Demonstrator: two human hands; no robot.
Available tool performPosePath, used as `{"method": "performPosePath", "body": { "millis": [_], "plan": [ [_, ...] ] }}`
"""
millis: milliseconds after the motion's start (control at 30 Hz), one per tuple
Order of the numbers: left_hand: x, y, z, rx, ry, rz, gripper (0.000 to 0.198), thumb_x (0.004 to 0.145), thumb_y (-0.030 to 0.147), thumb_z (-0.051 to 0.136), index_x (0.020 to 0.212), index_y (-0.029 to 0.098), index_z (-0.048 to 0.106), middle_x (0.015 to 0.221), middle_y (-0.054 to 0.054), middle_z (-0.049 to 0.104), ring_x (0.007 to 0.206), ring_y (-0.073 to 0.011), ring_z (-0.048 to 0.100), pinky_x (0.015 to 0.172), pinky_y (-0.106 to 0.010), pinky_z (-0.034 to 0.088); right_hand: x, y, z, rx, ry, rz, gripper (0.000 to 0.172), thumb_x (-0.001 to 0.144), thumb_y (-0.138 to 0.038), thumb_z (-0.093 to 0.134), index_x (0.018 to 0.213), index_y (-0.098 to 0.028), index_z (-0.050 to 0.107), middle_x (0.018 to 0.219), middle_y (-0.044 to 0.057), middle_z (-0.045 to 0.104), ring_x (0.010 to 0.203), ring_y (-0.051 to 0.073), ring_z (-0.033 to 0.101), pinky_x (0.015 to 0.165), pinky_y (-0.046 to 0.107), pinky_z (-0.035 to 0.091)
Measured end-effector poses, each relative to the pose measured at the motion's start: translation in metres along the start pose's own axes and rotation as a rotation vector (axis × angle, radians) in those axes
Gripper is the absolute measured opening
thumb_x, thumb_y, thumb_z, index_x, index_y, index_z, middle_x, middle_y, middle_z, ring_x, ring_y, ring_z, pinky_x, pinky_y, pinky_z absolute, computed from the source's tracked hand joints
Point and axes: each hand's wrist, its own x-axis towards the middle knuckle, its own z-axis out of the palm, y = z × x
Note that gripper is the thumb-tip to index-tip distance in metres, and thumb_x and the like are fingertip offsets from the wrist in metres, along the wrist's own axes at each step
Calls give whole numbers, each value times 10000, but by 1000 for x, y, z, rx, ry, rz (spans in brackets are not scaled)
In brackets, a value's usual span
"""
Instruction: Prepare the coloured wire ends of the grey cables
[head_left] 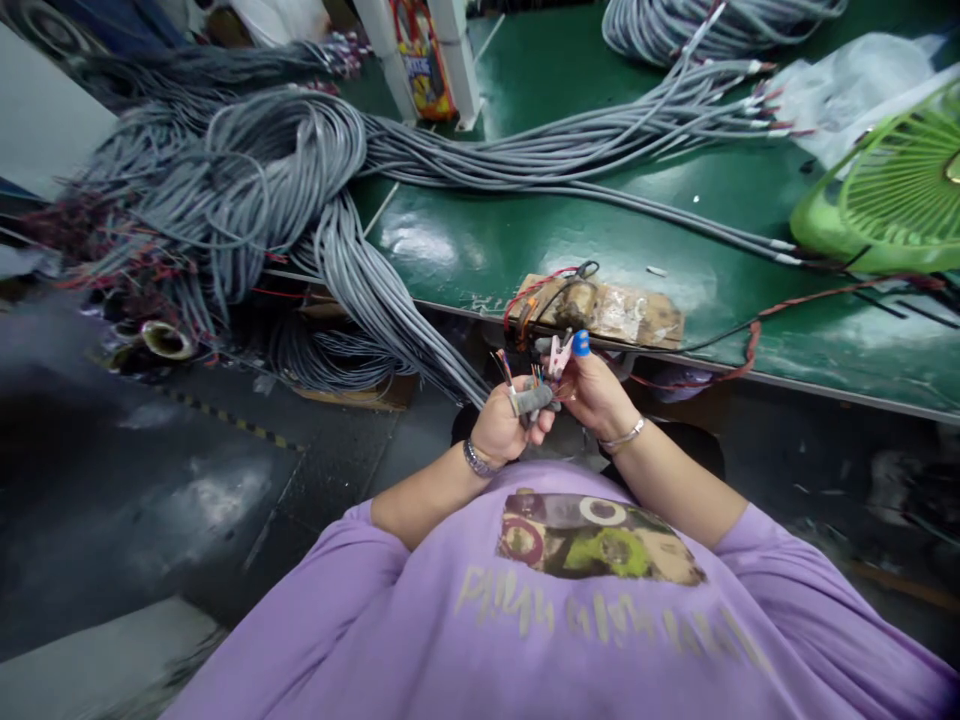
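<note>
My left hand (501,425) is closed around the end of a grey cable, with a grey cover on its thumb. Thin coloured wires (537,374) fan out from the cable end above that thumb. Close beside it, my right hand (600,398) has its fingers bent together at the thin wires between the hands; a blue cover (581,343) sits on one fingertip. A pink clip (559,357) stands right against the right fingers; whether they touch it is unclear. Behind the hands, a brown block (641,314) with clear tape lies at the table edge.
Large bundles of grey cable (285,150) cover the green table's (450,250) left side and hang over its edge. A green fan (892,190) and a plastic bag (847,90) are at the right. A white post (465,65) rises at the back. Dark leads cross the front edge.
</note>
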Motion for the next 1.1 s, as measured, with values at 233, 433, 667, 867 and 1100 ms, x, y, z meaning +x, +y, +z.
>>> {"method": "performPosePath", "body": {
  "millis": [233,433,667,867,1100],
  "plan": [
    [1,-3,0,21,2,-24,376,623,455,779,657,145,570,439,2,574,281,-74,439,285,-170,255,-1,-4,8,83,74,-34,538,619,-682,754,738,-168,646,590,-21,589,522,85,497,505,228,414],
    [-2,-3,1,35,11,-7,390,629,477,772,667,152,560,438,10,570,280,-72,436,289,-171,260,-5,-4,5,64,8,60,607,648,-785,639,747,-186,614,629,4,616,536,115,529,502,252,431],
    [-15,-7,2,78,40,51,409,654,495,766,674,162,530,490,10,608,306,-76,482,304,-172,302,-12,-13,4,37,-75,138,625,703,-820,537,744,-199,590,711,29,656,538,115,530,476,241,428],
    [-14,-7,10,29,141,129,410,653,497,761,699,167,521,506,26,607,320,-76,496,308,-173,296,-12,-14,4,22,-39,58,429,732,-599,711,795,-181,635,656,-4,619,515,89,482,462,213,404],
    [-10,-7,16,40,204,122,412,646,501,754,710,166,522,509,23,607,328,-72,497,316,-166,272,-10,-9,5,31,18,18,486,680,-647,733,745,-178,625,601,-17,573,514,91,470,471,224,397]
  ]
}}
